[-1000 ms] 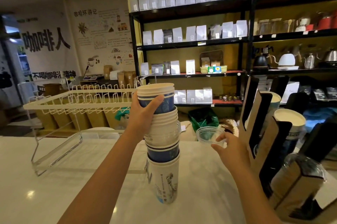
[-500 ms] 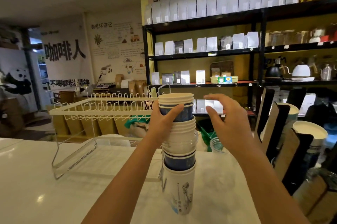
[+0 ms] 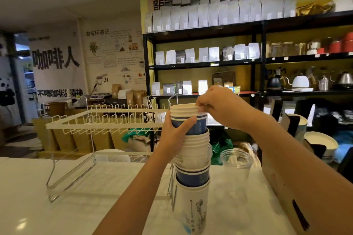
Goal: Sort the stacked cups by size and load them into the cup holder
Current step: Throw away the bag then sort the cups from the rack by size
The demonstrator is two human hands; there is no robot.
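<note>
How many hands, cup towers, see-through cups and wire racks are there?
Hands: 2 (left hand, right hand)
Cup tower: 1
Clear cup: 1
Wire rack: 1
Total: 5

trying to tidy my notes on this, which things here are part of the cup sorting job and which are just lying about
Part of the job:
- stack of cups, steadied by the left hand
- right hand pinching the top rims
- cup holder on the right, some cups already in it

Just lying about:
- wire rack
- clear plastic cup
- shelves of bags and kettles
</note>
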